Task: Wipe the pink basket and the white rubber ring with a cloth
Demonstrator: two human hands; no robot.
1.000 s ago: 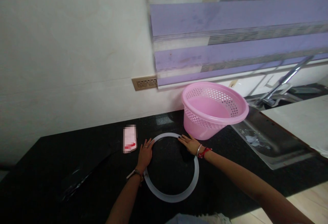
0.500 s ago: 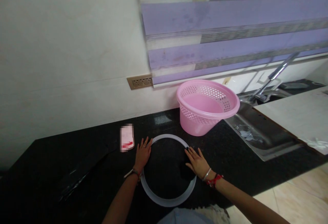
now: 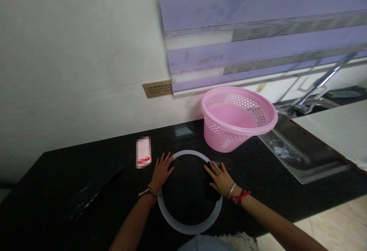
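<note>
A whitish, translucent ring [image 3: 191,229] lies flat on the black countertop [image 3: 174,138], with the dark surface showing through its middle. On the ring's left side rests my left hand [image 3: 163,172], its fingers stretched out and spread. My right hand [image 3: 221,179] lies on the opposite side of the ring, also flat with fingers apart. Both palms cover parts of the band, so those stretches are hidden. Behind the ring, toward the right, stands a pink plastic basket [image 3: 225,144] with a perforated upper wall.
A blurred pink and white item [image 3: 143,152] lies left of my left hand. Black plastic [image 3: 86,203] sits at the far left. To the right are a steel sink [image 3: 286,149], a chrome faucet [image 3: 323,80] and a pale board [image 3: 338,128]. A wall socket [image 3: 157,88] is behind.
The view has shifted slightly, moving the basket and sink a little to the right. Both hands stay on the ring, with the left thumb now spread farther inward.
</note>
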